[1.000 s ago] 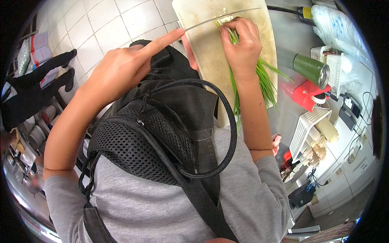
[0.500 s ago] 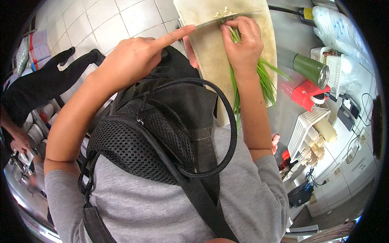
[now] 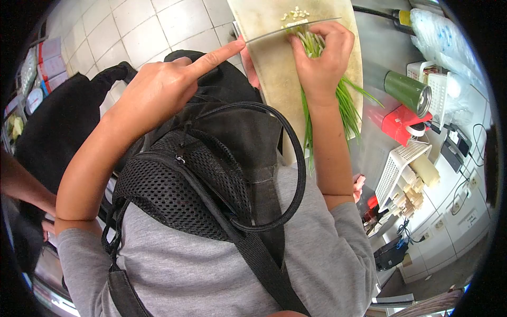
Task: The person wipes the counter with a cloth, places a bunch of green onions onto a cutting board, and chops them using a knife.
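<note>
A bundle of spring onions (image 3: 348,111) is laid lengthwise on the cutting board (image 3: 274,68), its green leaves fanned out toward one long edge of the board. The bundle is held down by the right hand (image 3: 323,61) close to the white ends, which are pinched between the thumb and bent fingers in that hand's grip. A knife (image 3: 272,32) is held across the board, on the far side of the right hand and just beside it, with its blade seen nearly edge-on. The knife is controlled by the left hand (image 3: 163,82), placed off the board's other long edge; its grip is folded closed, with the index finger stretched straight toward the blade, while the handle is hidden. Small white cut pieces (image 3: 297,11) are scattered on the board beyond the blade.

The board is set on a metal table (image 3: 372,84). Beside the board on this table, a green canister (image 3: 406,93) is tipped in view next to a red box (image 3: 400,125). Well apart from the board, past the left arm, another person in black clothing (image 3: 53,132) is partly seen.
</note>
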`<state>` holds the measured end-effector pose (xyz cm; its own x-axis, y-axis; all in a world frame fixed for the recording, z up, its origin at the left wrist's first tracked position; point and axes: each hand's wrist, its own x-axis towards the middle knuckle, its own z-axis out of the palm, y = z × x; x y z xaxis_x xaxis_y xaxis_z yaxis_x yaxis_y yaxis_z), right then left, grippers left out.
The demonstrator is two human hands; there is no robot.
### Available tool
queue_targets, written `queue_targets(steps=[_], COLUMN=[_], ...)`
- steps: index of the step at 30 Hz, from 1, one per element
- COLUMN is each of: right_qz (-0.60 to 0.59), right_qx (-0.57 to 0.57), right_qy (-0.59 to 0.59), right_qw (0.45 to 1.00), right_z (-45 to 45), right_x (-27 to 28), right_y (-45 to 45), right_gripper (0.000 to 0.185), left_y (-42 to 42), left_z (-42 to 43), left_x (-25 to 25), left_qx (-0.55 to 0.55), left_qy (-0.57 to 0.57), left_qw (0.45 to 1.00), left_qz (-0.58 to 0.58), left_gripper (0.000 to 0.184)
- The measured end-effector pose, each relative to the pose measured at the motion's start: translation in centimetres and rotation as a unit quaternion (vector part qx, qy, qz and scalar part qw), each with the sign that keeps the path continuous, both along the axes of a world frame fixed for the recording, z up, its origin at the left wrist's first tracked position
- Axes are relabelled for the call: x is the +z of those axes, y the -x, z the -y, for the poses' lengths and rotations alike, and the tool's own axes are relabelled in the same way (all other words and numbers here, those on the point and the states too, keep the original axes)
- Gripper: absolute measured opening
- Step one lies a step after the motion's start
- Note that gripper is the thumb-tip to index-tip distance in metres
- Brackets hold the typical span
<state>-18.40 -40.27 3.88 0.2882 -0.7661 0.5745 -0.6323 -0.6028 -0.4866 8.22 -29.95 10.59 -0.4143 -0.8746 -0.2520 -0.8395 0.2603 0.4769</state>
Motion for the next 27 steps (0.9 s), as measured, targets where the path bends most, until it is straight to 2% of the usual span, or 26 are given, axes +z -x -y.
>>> queue_targets(steps=[6,15,18,21,24,27], right_qz=[-0.012,-0.012,-0.011,-0.007,0.0,-0.004], right_qx=[0.009,0.004,0.001,0.0,0.005,0.005], right_qy=[-0.018,-0.032,-0.025,-0.022,-0.024,-0.024], right_qw=[1.0,0.999,1.0,1.0,1.0,1.0], right_z=[-0.2,-0.2,-0.2,-0.2,-0.1,-0.1], right_x=[-0.8,-0.5,-0.6,-0.7,-0.7,-0.7], right_y=[0.3,0.2,0.2,0.2,0.3,0.3], right_gripper=[0.022,0.018,0.018,0.019,0.019,0.019], left_y=[0.3,1.0,0.3,-0.4,-0.6,0.1], left_z=[0.2,2.0,1.0,0.1,0.1,0.9], left_x=[0.0,-0.8,0.1,1.1,0.2,-0.9], left_qx=[-0.009,0.009,0.005,0.019,0.012,-0.002], left_qy=[0.014,-0.001,0.032,-0.044,-0.042,0.0], left_qw=[0.999,0.999,0.997,0.998,0.999,0.999], left_qz=[0.027,-0.041,-0.066,-0.034,-0.004,-0.033], left_gripper=[0.092,0.095,0.095,0.092,0.092,0.093])
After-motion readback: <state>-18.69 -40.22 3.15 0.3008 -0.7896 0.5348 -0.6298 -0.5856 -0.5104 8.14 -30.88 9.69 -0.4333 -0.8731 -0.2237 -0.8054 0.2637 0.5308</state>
